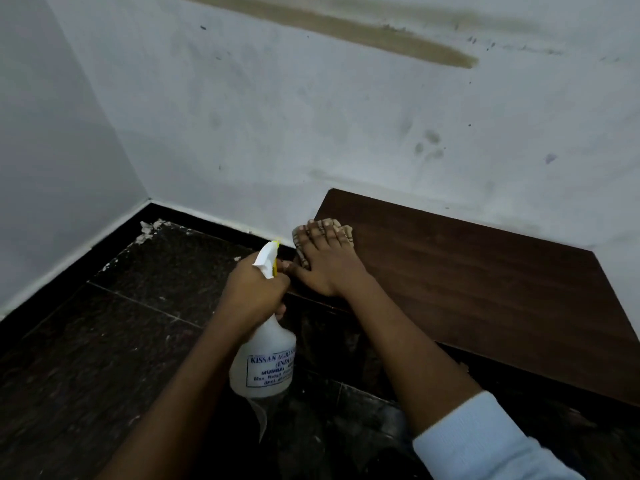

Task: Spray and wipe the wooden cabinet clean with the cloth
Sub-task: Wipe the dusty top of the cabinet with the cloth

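The dark brown wooden cabinet [478, 289] stands low against the white wall, its flat top facing me. My right hand [323, 261] lies flat near the top's left edge, fingers spread, pressing a beige checked cloth [341, 230] onto the wood. Only the cloth's edges show around the fingers. My left hand [254, 292] is closed around the neck of a translucent white spray bottle [266, 362] with a white and yellow nozzle. It holds the bottle upright just left of the cabinet, above the floor.
The floor [138, 323] is dark speckled tile with white paint flecks and debris in the corner. White walls [242, 116] meet at the left, with a black skirting strip along the base. A brownish streak marks the wall high up.
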